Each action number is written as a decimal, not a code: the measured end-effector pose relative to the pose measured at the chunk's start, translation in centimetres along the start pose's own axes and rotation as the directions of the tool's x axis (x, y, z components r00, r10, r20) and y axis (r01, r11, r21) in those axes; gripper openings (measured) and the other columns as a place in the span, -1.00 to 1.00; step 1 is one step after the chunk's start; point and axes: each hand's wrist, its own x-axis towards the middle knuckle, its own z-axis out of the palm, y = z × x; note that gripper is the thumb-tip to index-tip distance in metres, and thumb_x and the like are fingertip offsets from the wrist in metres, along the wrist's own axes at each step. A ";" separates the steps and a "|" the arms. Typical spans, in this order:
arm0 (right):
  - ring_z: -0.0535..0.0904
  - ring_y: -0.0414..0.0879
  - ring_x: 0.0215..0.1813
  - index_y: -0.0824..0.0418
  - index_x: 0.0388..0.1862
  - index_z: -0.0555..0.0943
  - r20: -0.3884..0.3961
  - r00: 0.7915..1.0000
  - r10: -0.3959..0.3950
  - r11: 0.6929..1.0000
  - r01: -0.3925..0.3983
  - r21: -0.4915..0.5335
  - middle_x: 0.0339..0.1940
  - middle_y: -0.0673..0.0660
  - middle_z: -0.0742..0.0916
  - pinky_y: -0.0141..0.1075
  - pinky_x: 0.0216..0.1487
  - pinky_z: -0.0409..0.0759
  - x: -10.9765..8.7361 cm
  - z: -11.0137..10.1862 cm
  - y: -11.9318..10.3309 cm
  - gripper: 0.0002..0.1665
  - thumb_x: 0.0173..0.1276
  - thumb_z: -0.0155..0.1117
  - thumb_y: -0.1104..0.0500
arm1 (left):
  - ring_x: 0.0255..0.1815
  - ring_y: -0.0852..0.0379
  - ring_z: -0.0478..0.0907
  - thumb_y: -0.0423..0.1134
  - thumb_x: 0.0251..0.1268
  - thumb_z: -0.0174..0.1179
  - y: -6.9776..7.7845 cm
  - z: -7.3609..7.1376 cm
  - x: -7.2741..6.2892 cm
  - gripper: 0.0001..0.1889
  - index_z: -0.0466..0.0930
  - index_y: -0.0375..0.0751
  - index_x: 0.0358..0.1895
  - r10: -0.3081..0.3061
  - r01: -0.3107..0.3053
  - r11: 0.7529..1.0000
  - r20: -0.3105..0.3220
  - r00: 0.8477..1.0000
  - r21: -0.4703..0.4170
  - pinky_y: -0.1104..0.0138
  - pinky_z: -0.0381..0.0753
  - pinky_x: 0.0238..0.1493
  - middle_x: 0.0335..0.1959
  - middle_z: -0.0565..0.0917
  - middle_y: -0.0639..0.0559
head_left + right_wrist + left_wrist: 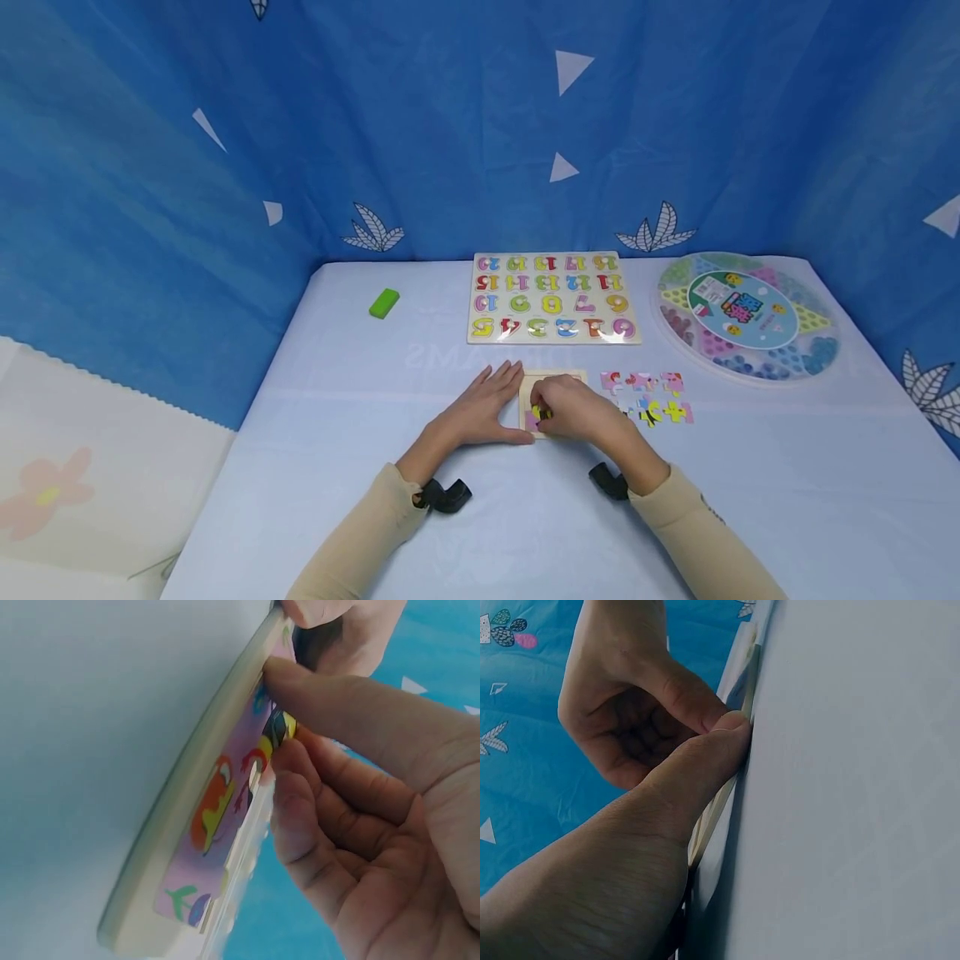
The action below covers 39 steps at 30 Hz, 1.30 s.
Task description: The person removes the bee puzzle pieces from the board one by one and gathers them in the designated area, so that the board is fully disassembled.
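A small wooden puzzle tray (553,373) lies in front of me between both hands. My left hand (480,412) rests at its left side with fingers straight and spread, the thumb along the near edge. Over the tray, my right hand (576,407) pinches a yellow-and-black puzzle piece (279,729) between curled fingers and thumb. Pink pieces with an orange and yellow picture lie fitted along the tray's near side in the right wrist view. Loose puzzle pieces (641,382) are laid in two rows to the right, the lower row partly hidden by the right hand.
Behind the tray lies a number board (555,298) with colourful numerals. A round clear case (742,308) of coloured beads sits at the back right, a green block (384,303) at the back left. Blue cloth (450,125) hangs behind the white table (337,392).
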 end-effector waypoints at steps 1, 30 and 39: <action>0.44 -0.18 -0.36 0.19 -0.26 0.63 -0.003 1.000 -0.003 1.000 0.003 -0.008 -0.46 -0.04 0.62 -0.32 -0.25 0.54 0.0 0.0 -0.1 -0.73 0.09 0.53 0.22 | 0.65 0.14 -0.27 0.44 0.08 0.17 0.0 0.0 0.0 0.14 -0.13 -0.14 0.57 0.001 -0.001 1.000 0.000 1.000 0.001 0.14 -0.27 0.64 0.63 -0.13 0.07; 0.44 -0.17 -0.34 0.20 -0.16 0.66 0.039 0.999 0.023 0.994 -0.027 0.105 -0.45 -0.06 0.58 -0.35 -0.29 0.48 0.2 -0.1 0.6 -0.59 -0.02 0.60 0.22 | 0.65 0.11 -0.25 0.42 0.08 0.19 -0.1 -0.1 0.1 0.15 -0.12 -0.17 0.57 0.012 -0.012 1.000 -0.009 1.000 0.011 0.11 -0.25 0.64 0.62 -0.11 0.03; 0.45 -0.19 -0.36 0.21 -0.17 0.68 0.032 0.999 0.005 0.992 -0.009 0.128 -0.45 -0.05 0.60 -0.38 -0.31 0.50 0.2 0.1 0.9 -0.62 0.00 0.58 0.23 | 0.64 0.14 -0.27 0.42 0.08 0.19 0.2 -0.3 -0.1 0.15 -0.13 -0.15 0.57 0.004 -0.004 1.000 0.002 1.000 -0.003 0.15 -0.28 0.64 0.62 -0.12 0.06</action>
